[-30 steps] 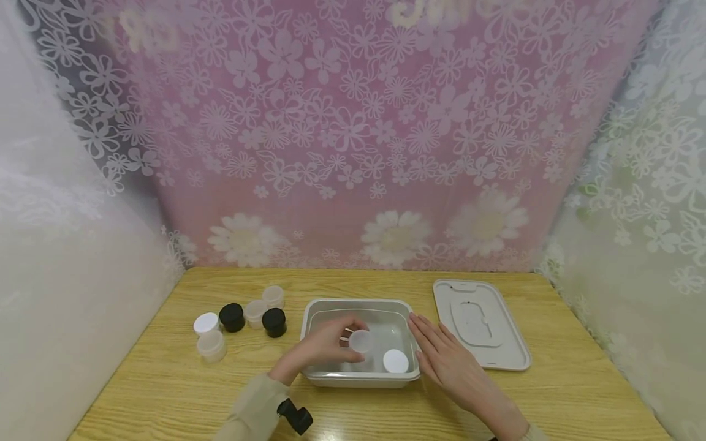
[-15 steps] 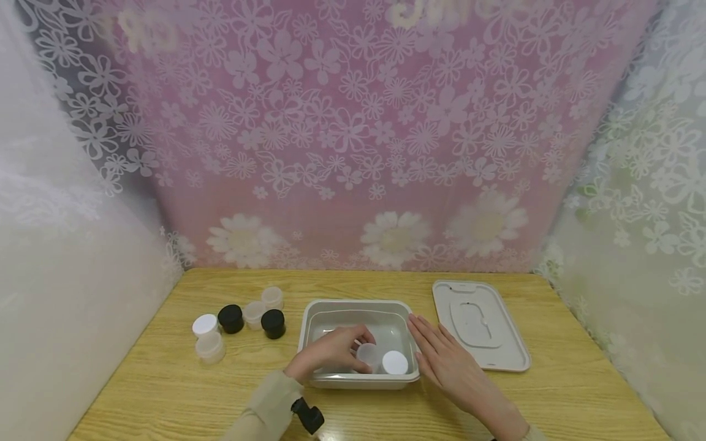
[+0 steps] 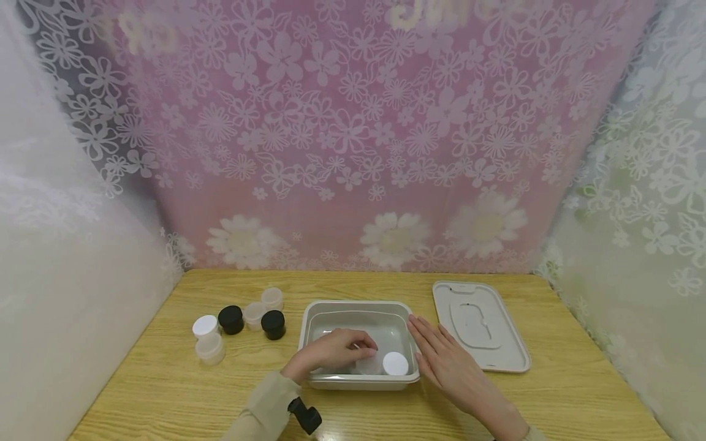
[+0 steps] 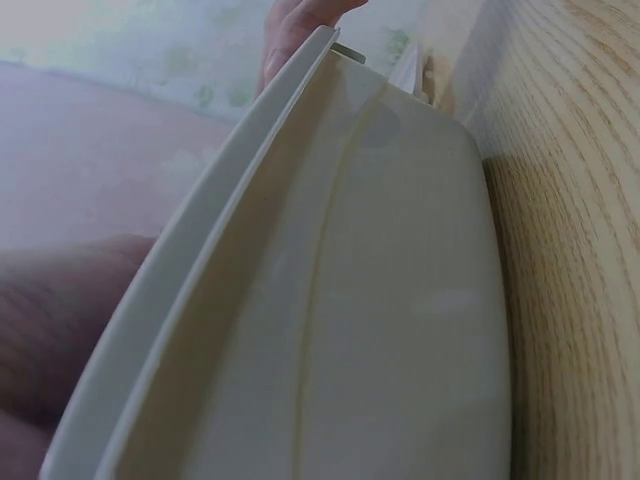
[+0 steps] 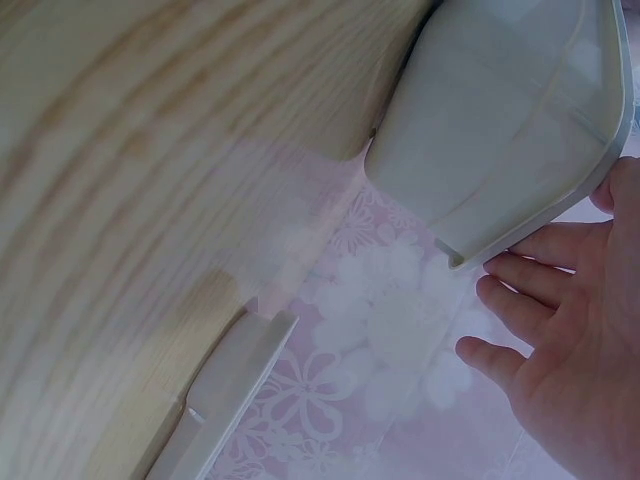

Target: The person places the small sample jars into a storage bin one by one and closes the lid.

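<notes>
A pale grey rectangular plastic tub (image 3: 358, 383) stands mid-table. Inside it, at the front right, is a small jar with a white lid (image 3: 395, 364). Beside that, a small translucent jar (image 3: 368, 366) sits partly hidden under my left hand (image 3: 333, 350). The left thumb and fingers are loosely bent just above this jar, apart from its top. My right hand (image 3: 449, 366) lies with straight fingers along the tub's right rim. In the right wrist view, the fingertips of the right hand (image 5: 570, 290) touch the tub's rim (image 5: 545, 215). Only the tub's outer wall (image 4: 400, 280) fills the left wrist view.
A grey tub lid (image 3: 510, 334) lies on the table to the right. Several small jars stand at the left, among them a black jar (image 3: 273, 324), a white-lidded jar (image 3: 205, 326) and a translucent jar (image 3: 210, 349). A floral curtain (image 3: 353, 153) hangs behind the table.
My left hand carried the translucent jar right and toward the tub's front, set it beside the white-lidded jar and let go, its fingers rising off it. My right hand stayed at the rim.
</notes>
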Demonstrator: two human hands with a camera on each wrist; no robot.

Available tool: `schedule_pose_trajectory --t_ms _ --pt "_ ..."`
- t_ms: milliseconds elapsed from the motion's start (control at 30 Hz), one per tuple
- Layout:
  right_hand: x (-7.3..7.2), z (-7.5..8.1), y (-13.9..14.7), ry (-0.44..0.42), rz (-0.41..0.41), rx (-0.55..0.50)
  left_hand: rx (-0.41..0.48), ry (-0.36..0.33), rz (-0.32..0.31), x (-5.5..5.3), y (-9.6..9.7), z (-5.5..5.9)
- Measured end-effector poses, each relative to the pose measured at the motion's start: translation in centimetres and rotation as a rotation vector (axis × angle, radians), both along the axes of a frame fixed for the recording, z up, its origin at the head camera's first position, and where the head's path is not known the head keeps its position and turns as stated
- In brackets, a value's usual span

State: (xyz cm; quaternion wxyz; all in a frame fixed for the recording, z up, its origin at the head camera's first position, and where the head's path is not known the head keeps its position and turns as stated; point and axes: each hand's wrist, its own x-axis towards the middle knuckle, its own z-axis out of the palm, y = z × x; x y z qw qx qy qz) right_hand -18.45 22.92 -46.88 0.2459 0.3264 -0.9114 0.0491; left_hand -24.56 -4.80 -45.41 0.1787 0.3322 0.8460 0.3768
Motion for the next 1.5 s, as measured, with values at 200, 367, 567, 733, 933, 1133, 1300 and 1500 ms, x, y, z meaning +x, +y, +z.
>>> schedule_pose_trajectory --t_ms 200,367,567,733,933,1133,1300,1500 --pt "-0.1 -0.1 0.0 0.011 0.007 -0.003 0.202 0.028 0.108 -0.5 -0.3 -0.3" --pt "-0.1 -0.1 0.1 0.007 0.011 -0.007 0.393 -0.021 0.154 -0.5 -0.6 -0.1" --pt "0.0 -0.1 0.1 0.001 0.007 -0.002 0.494 0.023 0.234 -0.5 -1.3 0.1" --pt "0.0 -0.1 0.0 0.004 0.012 -0.004 0.599 0.073 0.347 -0.2 -2.2 0.3" --pt "0.0 0.0 0.0 0.011 0.015 -0.009 0.713 0.119 0.436 0.2 -4.3 0.8" --pt "0.0 -0.1 0.1 0.006 0.016 -0.011 0.749 0.218 0.494 0.3 -7.2 1.1" --pt "-0.1 -0.1 0.0 -0.006 0.012 -0.015 0.790 0.265 0.573 0.7 -10.2 1.4" --pt "-0.1 -0.1 0.1 -0.011 0.012 -0.015 0.749 0.272 0.700 1.9 -13.9 1.4"
